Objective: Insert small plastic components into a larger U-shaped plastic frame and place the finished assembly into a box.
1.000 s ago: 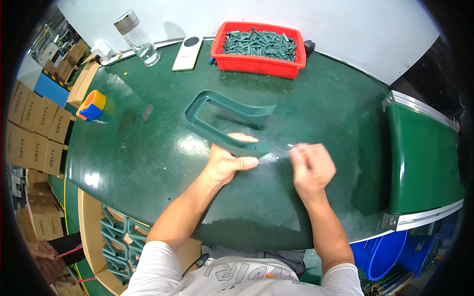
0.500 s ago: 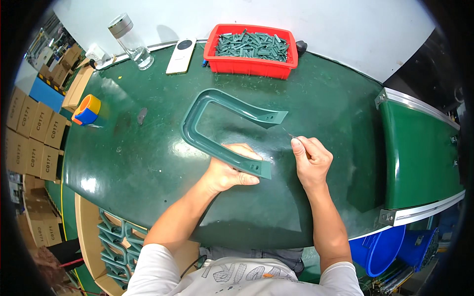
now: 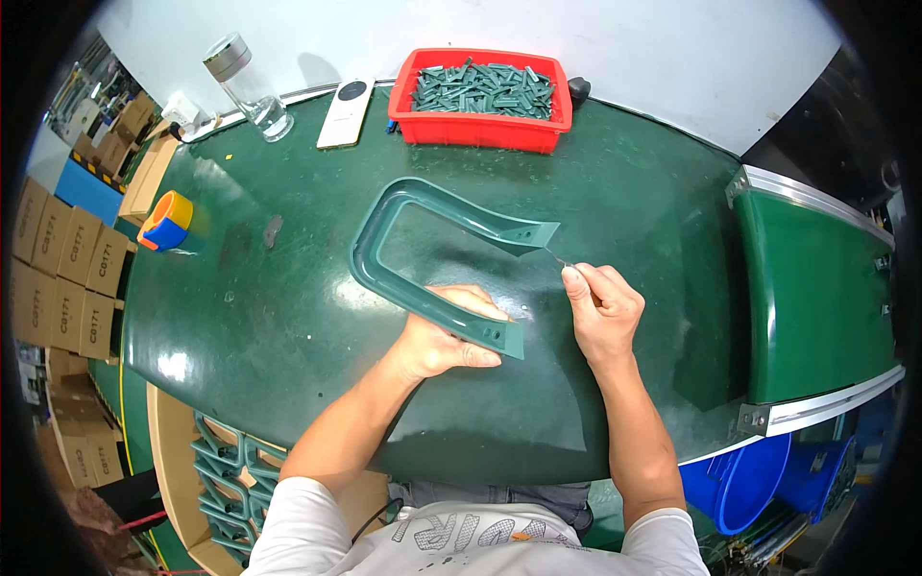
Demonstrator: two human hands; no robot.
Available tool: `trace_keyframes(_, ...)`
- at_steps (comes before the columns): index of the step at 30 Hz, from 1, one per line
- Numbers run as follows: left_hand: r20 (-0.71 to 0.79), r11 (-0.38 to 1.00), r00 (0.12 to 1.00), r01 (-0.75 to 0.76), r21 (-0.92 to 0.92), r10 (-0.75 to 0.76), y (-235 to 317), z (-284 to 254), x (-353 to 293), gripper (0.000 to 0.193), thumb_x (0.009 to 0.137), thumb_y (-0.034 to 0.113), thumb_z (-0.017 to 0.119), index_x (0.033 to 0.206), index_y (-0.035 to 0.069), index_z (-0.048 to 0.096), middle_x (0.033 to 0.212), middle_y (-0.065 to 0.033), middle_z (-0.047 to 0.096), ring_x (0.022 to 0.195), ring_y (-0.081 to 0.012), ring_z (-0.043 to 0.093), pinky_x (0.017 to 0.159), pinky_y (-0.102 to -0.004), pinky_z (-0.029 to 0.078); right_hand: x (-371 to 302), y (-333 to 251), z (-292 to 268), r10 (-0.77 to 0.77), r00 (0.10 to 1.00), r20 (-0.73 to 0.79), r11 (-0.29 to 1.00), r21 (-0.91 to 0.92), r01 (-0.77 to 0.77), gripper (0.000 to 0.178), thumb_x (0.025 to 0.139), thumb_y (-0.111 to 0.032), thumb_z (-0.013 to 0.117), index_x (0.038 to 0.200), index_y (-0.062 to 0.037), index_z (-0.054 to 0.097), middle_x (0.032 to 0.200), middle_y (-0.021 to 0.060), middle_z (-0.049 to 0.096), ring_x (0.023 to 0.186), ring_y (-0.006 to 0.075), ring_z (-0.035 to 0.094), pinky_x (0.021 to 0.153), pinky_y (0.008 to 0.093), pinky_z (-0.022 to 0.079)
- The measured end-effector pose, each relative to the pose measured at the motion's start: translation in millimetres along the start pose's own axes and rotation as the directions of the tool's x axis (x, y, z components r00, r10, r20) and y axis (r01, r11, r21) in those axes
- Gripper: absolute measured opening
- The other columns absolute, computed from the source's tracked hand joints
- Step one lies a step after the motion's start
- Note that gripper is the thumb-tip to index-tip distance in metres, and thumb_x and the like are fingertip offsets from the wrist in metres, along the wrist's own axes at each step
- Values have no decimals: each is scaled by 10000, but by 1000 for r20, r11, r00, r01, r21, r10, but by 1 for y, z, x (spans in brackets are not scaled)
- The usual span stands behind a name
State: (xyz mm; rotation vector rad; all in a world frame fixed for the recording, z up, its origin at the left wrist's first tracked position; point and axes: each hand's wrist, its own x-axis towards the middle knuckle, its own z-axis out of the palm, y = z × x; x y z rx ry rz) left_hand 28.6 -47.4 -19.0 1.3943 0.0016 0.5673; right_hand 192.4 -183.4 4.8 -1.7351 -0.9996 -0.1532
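A green U-shaped plastic handle (image 3: 379, 245) is held above the table, its two ends facing right. My left hand (image 3: 447, 341) grips the near arm of the handle from below, with the thumb along its near side. To the right, my right hand (image 3: 605, 307) is closed in a pinch between thumb and bent forefinger. A thin strand (image 3: 557, 258) runs from that pinch to the tip of the handle's far arm. Whether it is wire, a slim tool or a plastic thread is too fine to tell.
A red bin (image 3: 480, 130) of small green pieces stands at the back, beside a white phone (image 3: 346, 113) and a glass bottle (image 3: 252, 91). An orange-and-blue tape roll (image 3: 165, 221) lies left. A green conveyor (image 3: 816, 298) borders the right; more handles fill a carton (image 3: 173, 461) lower left.
The handle has tilted slightly, its near end shifting a little down and left. The strand at my right fingertips now meets the tip of the far arm.
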Motion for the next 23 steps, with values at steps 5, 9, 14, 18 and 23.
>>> trace_keyframes(5, 12, 996, 999, -29, -82, 30, -3, 2, 0, 452, 544, 122, 880, 929, 22, 666, 814, -90, 615, 786, -240, 630, 722, -384, 557, -1, -1, 1, -2, 999, -34, 1000, 11, 3, 177, 805, -159, 709, 786, 12, 666, 576, 53, 527, 506, 145, 466, 475, 280, 373)
trace_keyframes(9, 28, 995, 999, -38, -98, 41, -4, 4, 0, 448, 544, 102, 876, 933, 25, 667, 816, -87, 619, 773, -232, 622, 724, -392, 562, 0, 2, 0, -3, 998, -69, 1000, -15, 2, 170, 806, -151, 709, 787, 12, 663, 579, 53, 525, 508, 145, 465, 475, 280, 371)
trace_keyframes(14, 47, 988, 999, -14, -152, 21, -4, 7, -1, 445, 541, 101, 878, 925, 21, 669, 811, -86, 625, 773, -236, 627, 720, -392, 562, 3, 6, -2, -2, 994, -114, 999, -54, -5, 169, 812, -150, 704, 808, 14, 664, 586, 58, 529, 515, 149, 473, 480, 281, 378)
trace_keyframes(18, 99, 988, 994, -21, -151, 37, -2, 9, 1, 424, 530, 104, 881, 892, 21, 677, 776, -95, 635, 746, -250, 638, 684, -375, 552, 6, 10, -4, 29, 983, -182, 994, -98, -48, 192, 827, -165, 689, 825, 26, 664, 587, 68, 526, 515, 164, 473, 493, 290, 391)
trace_keyframes(23, 208, 999, 978, 16, -48, -5, 5, 13, 5, 404, 530, 111, 881, 881, 48, 691, 791, -132, 662, 769, -294, 656, 681, -389, 542, 18, 26, -23, 347, 930, -124, 938, 28, -346, 232, 876, -229, 643, 864, -4, 696, 665, 42, 616, 548, 178, 513, 527, 271, 412)
